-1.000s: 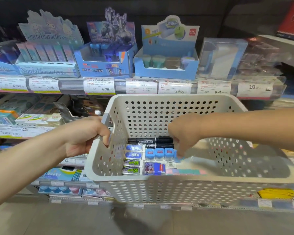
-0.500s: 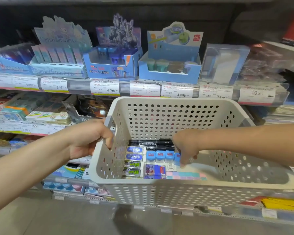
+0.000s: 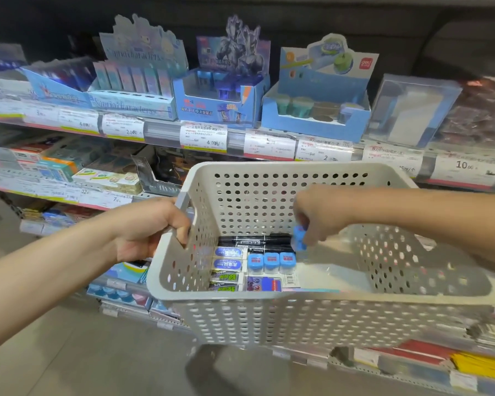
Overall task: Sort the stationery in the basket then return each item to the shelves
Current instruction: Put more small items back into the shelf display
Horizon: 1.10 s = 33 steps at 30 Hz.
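My left hand grips the left handle of a white perforated basket held in front of the shelves. My right hand reaches into the basket and pinches a small blue sharpener, lifted just above the items. On the basket floor lie black markers, white erasers with blue labels, erasers with green labels, three blue sharpeners in a row, and a flat purple pack.
Shelves behind the basket carry display boxes: a pastel character box, a dark blue box, and a light blue box of round items. Price tags line the shelf edge. Lower shelves hold more boxes; grey floor lies at bottom left.
My right hand has picked one blue sharpener off the end of the row and raised it. The view has shifted right and down along the shelves. My left hand keeps its hold.
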### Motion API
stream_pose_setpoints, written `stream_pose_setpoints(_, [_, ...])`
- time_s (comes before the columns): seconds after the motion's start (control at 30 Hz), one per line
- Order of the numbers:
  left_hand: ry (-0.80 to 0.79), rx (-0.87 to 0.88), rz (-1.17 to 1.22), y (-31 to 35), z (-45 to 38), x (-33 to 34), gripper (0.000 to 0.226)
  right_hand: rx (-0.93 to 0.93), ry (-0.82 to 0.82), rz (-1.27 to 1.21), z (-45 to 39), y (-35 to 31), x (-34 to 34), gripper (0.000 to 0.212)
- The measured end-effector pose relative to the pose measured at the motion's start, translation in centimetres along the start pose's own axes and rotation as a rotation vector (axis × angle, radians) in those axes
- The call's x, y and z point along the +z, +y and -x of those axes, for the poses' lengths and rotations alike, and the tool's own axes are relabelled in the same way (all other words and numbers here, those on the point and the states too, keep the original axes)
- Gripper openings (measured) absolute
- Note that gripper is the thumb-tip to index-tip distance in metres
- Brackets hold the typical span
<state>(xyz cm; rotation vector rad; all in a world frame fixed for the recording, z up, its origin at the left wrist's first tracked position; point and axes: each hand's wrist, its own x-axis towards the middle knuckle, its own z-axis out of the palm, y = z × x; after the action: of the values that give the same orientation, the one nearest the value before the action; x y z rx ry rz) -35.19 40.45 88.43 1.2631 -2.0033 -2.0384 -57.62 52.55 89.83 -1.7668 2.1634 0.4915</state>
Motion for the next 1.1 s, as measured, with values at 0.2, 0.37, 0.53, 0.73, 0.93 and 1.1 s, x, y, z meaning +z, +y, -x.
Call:
stream_pose_setpoints(0.2, [-0.031, 0.035, -0.054, 0.6, 0.0, -5.0, 0.060, -0.081, 0.369, -0.347, 0.2, -2.7, -7.7, 0.018])
stream_pose_setpoints(0.37, [-0.054, 0.088, -0.096, 1.4, 0.5, -10.0, 0.049, -0.040, 0.789, -0.487, -2.0, -5.1, -13.5, 0.017])
stream_pose_setpoints(0.53, [-0.080, 0.105, -0.123, 1.7, 0.2, -14.0, 0.061, 0.217, 0.873, -0.315, -6.3, -6.5, -17.6, 0.024])
stream_pose_setpoints(0.73, [-0.108, 0.101, -0.153, 1.5, -0.4, -16.9, 0.071, 0.386, 0.666, -0.089, -9.2, -8.9, -19.0, 0.021])
stream_pose_setpoints(0.93, [-0.143, 0.092, -0.131, 1.6, -1.1, -17.7, 0.069, 0.407, 0.555, 0.030, -9.1, -10.1, -20.4, 0.019])
stream_pose_setpoints(1.1, [-0.151, 0.097, -0.116, 2.1, -1.2, -17.3, 0.055, 0.406, 0.508, 0.072, -8.8, -10.9, -21.0, 0.028])
